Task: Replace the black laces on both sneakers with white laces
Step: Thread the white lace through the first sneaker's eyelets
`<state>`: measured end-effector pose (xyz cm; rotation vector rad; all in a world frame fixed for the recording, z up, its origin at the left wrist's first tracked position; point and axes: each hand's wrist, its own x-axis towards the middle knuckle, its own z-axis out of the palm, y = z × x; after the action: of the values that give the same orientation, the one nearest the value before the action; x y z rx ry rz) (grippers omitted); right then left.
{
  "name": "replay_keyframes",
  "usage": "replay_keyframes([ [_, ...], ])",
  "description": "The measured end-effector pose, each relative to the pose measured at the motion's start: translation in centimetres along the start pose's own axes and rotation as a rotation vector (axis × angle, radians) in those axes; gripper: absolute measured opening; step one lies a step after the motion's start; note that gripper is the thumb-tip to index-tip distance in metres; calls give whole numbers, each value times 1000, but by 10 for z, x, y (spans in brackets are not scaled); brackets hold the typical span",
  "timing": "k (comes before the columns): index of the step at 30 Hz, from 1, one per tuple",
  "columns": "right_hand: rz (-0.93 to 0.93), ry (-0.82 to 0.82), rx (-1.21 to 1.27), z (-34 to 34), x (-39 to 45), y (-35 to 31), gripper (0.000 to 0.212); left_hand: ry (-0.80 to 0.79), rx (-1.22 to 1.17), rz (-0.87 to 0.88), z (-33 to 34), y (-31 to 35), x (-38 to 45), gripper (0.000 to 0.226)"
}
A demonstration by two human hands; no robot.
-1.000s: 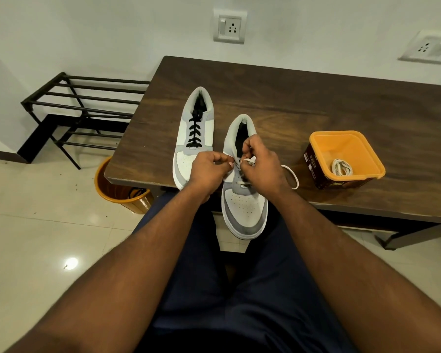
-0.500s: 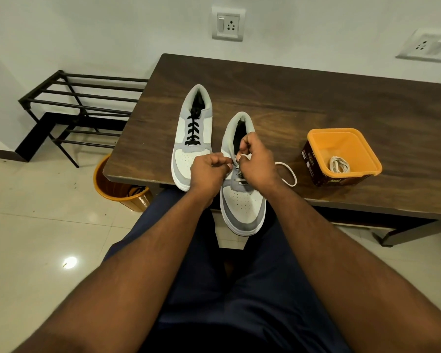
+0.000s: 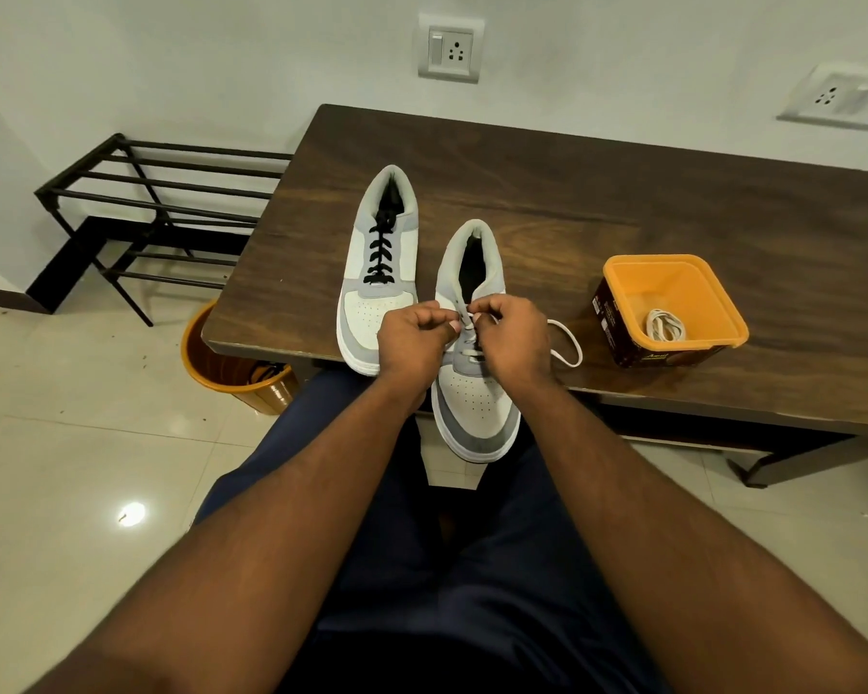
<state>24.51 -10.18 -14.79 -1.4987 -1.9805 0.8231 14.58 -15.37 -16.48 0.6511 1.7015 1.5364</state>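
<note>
Two grey and white sneakers lie on the dark wooden table (image 3: pixel 622 202). The left sneaker (image 3: pixel 379 273) carries black laces (image 3: pixel 379 252). The right sneaker (image 3: pixel 474 393) hangs its toe over the table's front edge. Over its eyelets my left hand (image 3: pixel 412 338) and my right hand (image 3: pixel 509 338) each pinch a part of a white lace (image 3: pixel 570 345). A loop of that lace trails onto the table to the right. My fingers hide the eyelets they work at.
An orange tub (image 3: pixel 672 308) with another coiled white lace (image 3: pixel 665 325) stands at the right. An orange bin (image 3: pixel 231 368) sits on the floor below the table's left corner, beside a black metal rack (image 3: pixel 151 212). My legs are under the table's front edge.
Both hands have shifted slightly up the right sneaker's eyelets while working the white lace. The camera has tilted a little. Nothing else has moved.
</note>
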Motion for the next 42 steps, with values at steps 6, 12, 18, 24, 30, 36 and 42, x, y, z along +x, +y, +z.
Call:
replay_keyframes([
  [6,-280,-112,-368,-12,13,-2,22,-2,13,-8,0,-3,3,13],
  [12,-407,-187,-545,-15,14,-4,18,20,-11,-12,1,-2,3,13],
  [18,-161,-184,39,-17,17,3,14,16,49,17,1,-2,3,9],
  [24,-105,-136,97,-10,20,1,16,1,46,4,0,0,3,12],
  [30,-98,-196,174,-14,22,6,16,12,153,39,-1,1,3,12],
  [36,-195,-208,113,-18,15,6,19,-51,161,-22,-6,4,1,12],
  [42,-332,-244,-81,-36,15,19,23,110,-223,-213,-16,14,-1,17],
])
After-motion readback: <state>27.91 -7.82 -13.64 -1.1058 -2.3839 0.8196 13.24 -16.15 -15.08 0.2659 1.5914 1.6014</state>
